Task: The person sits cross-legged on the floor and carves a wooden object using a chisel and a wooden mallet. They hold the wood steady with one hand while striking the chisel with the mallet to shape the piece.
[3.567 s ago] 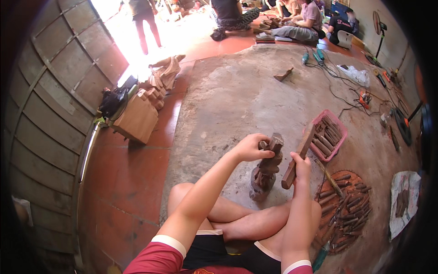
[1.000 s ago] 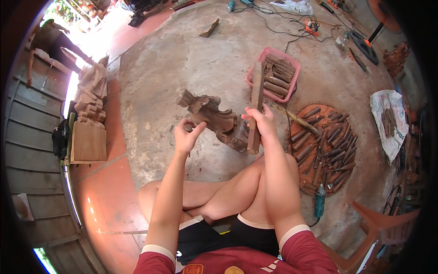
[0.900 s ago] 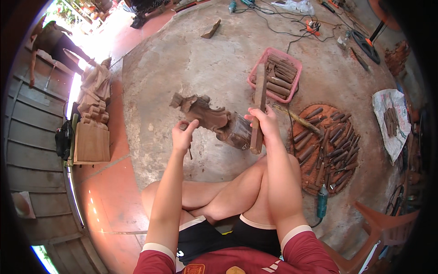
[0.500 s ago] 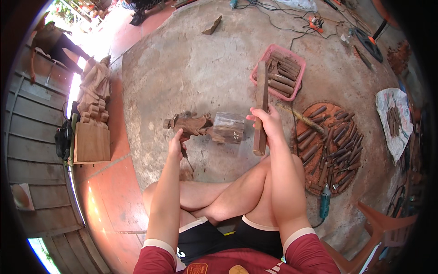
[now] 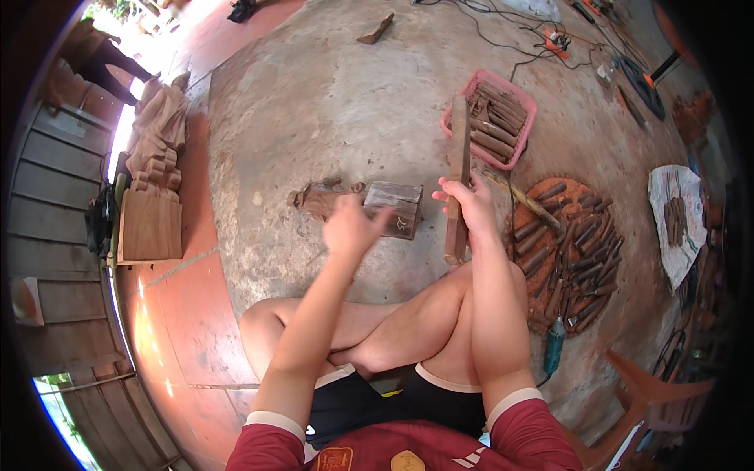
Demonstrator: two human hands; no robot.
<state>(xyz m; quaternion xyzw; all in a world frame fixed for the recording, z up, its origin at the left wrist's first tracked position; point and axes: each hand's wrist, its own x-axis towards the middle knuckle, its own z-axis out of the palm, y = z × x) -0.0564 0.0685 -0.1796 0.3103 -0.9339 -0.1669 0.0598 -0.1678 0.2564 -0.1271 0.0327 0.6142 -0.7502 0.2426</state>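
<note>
My right hand (image 5: pixel 471 206) grips a long squared wooden bar (image 5: pixel 459 149), its fingertips showing at the bar's left side. The bar's far end reaches up beside the pink basket. To the left, my left hand (image 5: pixel 352 226) is over the near side of a wooden carving (image 5: pixel 318 200), thumb pointing right; its fingers are smeared by motion. Whether that hand touches the carving or holds anything cannot be made out. The carving lies on its side on the concrete, its figured part to the left and its square block base (image 5: pixel 395 208) to the right, chalk-marked.
A pink basket (image 5: pixel 525 141) holds wooden pieces. Many chisels (image 5: pixel 585 259) lie on a round reddish mat at the right, near a teal power tool (image 5: pixel 554 345). A larger carved statue (image 5: pixel 153 212) is at the left. Cables, a white sack (image 5: pixel 667 235) and a brown chair (image 5: pixel 652 385) are around.
My left hand has moved right from the carving's left end toward its middle. The thin tool that showed below it is no longer visible. The right hand still holds the bar, shifted slightly right.
</note>
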